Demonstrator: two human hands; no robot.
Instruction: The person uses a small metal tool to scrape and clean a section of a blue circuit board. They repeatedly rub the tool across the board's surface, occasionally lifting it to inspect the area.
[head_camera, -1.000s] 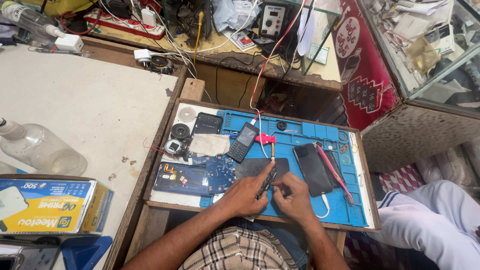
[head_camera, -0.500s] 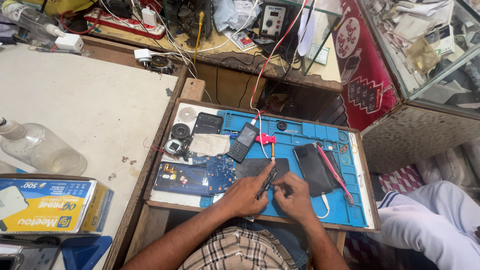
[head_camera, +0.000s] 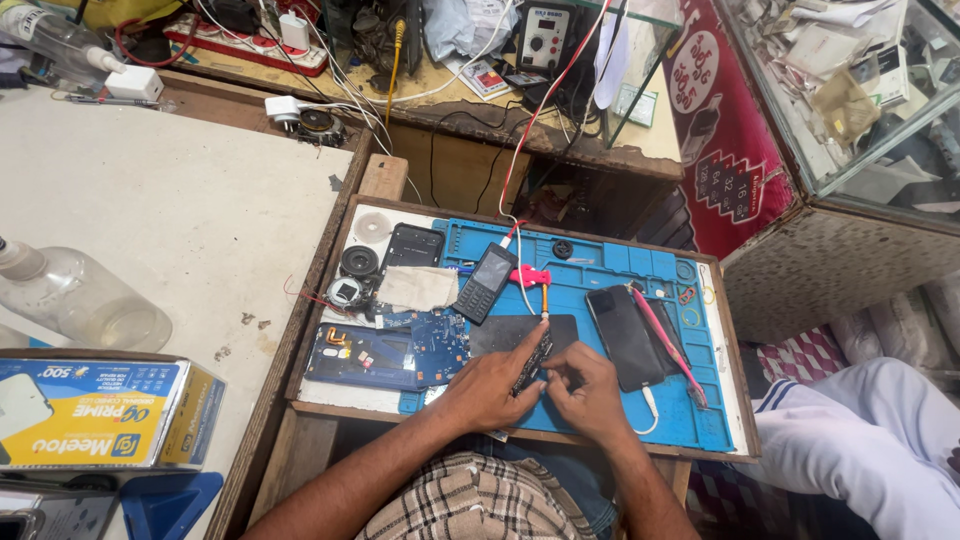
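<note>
While pinching a thin dark tool (head_camera: 530, 362), left hand (head_camera: 487, 385) and right hand (head_camera: 583, 388) meet over a black phone part (head_camera: 500, 333) on the blue mat (head_camera: 600, 275).

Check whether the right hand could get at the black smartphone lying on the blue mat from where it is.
Probably yes: the black smartphone lies face up just beside the right hand, with only bare blue mat between them.
</note>
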